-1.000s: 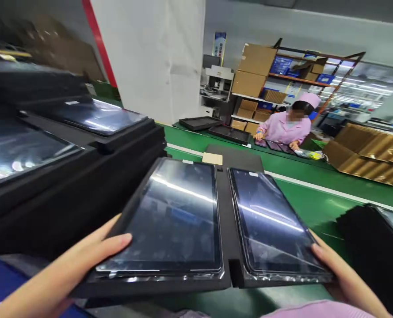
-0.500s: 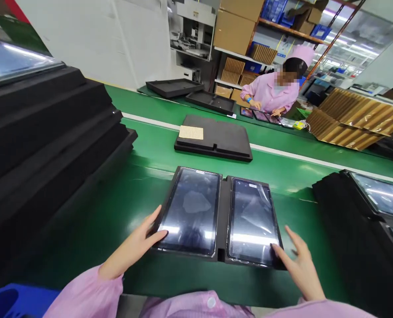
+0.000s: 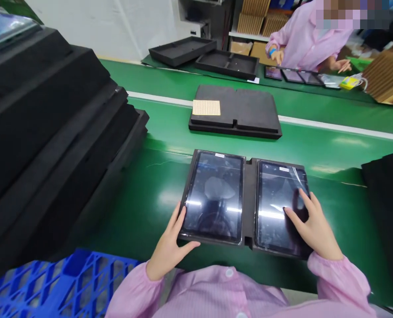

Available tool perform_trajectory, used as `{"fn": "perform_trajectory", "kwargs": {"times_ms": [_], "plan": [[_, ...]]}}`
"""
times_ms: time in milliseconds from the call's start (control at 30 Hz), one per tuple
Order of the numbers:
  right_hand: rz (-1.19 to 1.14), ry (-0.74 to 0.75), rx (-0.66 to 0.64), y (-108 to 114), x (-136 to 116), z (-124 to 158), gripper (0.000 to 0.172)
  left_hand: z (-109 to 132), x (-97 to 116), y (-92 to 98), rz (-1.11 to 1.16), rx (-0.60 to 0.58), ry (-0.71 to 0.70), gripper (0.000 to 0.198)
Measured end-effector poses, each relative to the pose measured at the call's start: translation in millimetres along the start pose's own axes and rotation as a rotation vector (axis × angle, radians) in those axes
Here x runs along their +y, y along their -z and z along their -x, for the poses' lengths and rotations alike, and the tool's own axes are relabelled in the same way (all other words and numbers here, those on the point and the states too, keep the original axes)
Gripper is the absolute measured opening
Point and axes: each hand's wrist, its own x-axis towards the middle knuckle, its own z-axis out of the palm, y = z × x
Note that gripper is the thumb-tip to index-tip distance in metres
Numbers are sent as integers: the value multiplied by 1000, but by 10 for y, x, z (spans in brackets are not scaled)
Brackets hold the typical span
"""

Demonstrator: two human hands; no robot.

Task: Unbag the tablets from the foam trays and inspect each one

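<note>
Below, left hand [image 3: 169, 247] clasps a corner of the black tray [image 3: 249, 198]; right hand [image 3: 312, 227] lies spread flat on its right screen [image 3: 276, 194].

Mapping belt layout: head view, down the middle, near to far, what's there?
Black foam tray holding two glossy dark screens → flat black foam tray bearing a tan perforated card → two empty black foam trays.

A black foam tray [image 3: 249, 194] lies flat at the near edge of the green worktop [image 3: 143, 203]. Its two recesses each hold a dark, glossy screen face up, side by side: the left screen [image 3: 214, 194] and the right screen [image 3: 274, 190]. Each has a small white label at its far edge, and clear film wrinkles at the right one's far corner
</note>
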Motion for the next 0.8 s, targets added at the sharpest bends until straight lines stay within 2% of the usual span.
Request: {"fn": "perform_trajectory", "kwargs": {"times_ms": [67, 200, 333, 400, 500, 600, 700, 800], "plan": [[3, 18, 13, 0, 12, 13, 96, 5, -63, -12, -46, 31, -111, 94], [-9, 42, 20, -29, 44, 19, 97, -46, -110, 29, -169, 149, -397, 74], [-5, 37, 22, -22, 61, 20, 89, -74, -51, 74, -238, 248, -460, 57], [29, 73, 75, -7, 2, 72, 85, -70, -8, 121, -252, 269, -458, 51], [55, 291, 158, -40, -228, 247, 67, -79, 33, 204, -269, 269, -473, 49], [44, 579, 103, -183, -541, 469, 46, -128, 35, 246, -285, 227, -503, 60], [99, 701, 30, -358, -763, 614, 48, -186, 17, 244, -300, 186, -534, 71], [87, 739, -47, -438, -823, 654, 52, -209, -11, 238, -298, 168, -558, 74]]}}
